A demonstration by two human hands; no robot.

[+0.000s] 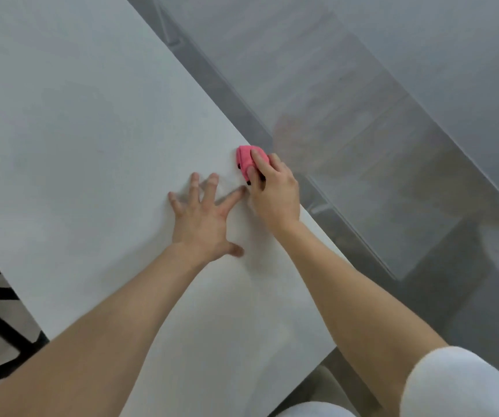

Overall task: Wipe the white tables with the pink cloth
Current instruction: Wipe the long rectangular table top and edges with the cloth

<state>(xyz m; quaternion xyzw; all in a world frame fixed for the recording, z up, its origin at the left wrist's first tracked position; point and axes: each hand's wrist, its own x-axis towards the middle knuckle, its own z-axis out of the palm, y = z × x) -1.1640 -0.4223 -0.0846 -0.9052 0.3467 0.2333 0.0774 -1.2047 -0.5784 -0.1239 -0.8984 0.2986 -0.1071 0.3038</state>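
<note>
Cloth on table near right edge, under right hand.

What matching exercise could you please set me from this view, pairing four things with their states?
Things:
1. left hand
2. right hand
3. pink cloth
4. white table

States:
A. bunched up near the table's edge
B. fingers spread, resting on the table top
C. lies under both hands
D. fingers curled round the cloth

Pairs: 1-B, 2-D, 3-A, 4-C
</note>
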